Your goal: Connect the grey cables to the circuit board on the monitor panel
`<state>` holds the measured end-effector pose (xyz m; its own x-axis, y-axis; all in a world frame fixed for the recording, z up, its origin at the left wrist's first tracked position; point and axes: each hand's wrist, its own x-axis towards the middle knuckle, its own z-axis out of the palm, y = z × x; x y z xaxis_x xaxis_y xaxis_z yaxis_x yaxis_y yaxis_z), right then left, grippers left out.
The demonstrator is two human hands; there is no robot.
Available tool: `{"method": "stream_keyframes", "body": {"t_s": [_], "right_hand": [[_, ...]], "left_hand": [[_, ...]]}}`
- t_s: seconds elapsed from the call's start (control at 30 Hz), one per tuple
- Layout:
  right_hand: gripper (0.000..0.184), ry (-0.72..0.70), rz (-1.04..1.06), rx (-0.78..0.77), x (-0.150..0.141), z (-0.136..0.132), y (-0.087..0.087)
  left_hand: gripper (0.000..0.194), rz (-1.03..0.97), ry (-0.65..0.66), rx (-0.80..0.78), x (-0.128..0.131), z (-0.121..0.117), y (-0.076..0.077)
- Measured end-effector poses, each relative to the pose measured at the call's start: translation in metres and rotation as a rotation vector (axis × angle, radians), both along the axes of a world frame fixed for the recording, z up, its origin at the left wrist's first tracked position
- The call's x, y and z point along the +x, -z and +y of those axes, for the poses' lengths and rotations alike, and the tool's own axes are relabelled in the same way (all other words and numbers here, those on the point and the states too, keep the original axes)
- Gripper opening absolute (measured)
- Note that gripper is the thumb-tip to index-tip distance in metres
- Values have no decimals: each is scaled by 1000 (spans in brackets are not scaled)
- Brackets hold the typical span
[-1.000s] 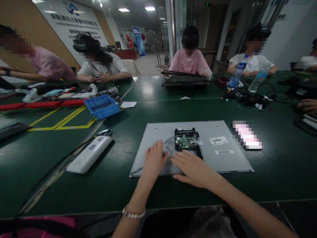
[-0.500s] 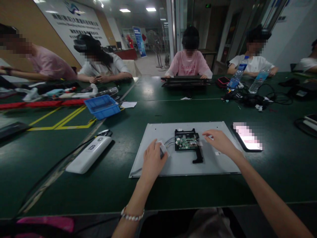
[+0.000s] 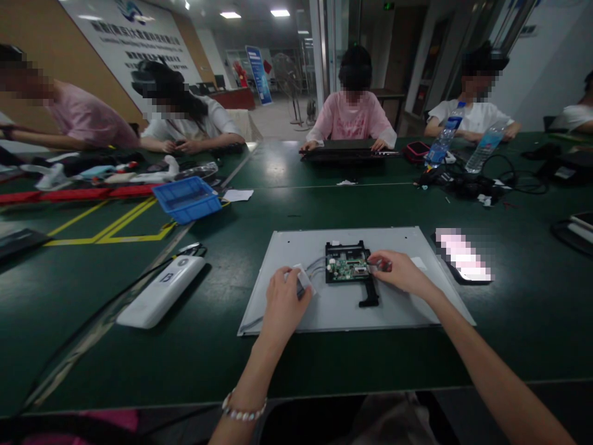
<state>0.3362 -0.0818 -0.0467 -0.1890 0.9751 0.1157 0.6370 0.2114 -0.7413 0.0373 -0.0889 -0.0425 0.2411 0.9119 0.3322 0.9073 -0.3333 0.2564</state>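
A light grey flat panel (image 3: 407, 309) lies on the table in front of me. On it sits a green circuit board (image 3: 345, 269) in a black plastic bracket (image 3: 369, 295), whose one arm reaches toward me. My left hand (image 3: 283, 303) is closed around a small pale, box-like piece (image 3: 303, 279) on the panel's left half. Thin grey cables (image 3: 316, 266) run between that piece and the board. At the board's right edge my right hand (image 3: 401, 272) has its fingers pinched together, and what they hold, if anything, is too small to make out.
A white power bank (image 3: 162, 293) with a black cable lies to the left, and a lit phone (image 3: 463, 256) to the right. Farther back are a blue basket (image 3: 188, 201), water bottles (image 3: 445, 133) and tangled cables. Several people sit across the table.
My right hand has moved slightly left and down, to the edge of the circuit board, and its fingers have closed in. My left hand stays on the pale piece.
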Motion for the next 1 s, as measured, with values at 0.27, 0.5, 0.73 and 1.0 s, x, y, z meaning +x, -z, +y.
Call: {"method": "stream_keyframes", "body": {"t_s": [0.27,0.5,0.73,1.0], "right_hand": [[18,41,39,4,2,2,5],[17,174,98,12,18,4,9],[19,346,-58,36,35,3,16],[23,295,-159,121,38,-1,11]], "left_hand": [[41,-74,40,66,5,-2,-12],[43,-40,217,29,5,-4,-21],[31,206,369,-82,6,-5,-24],[31,271,356,-35,-1,-1,-20]]}}
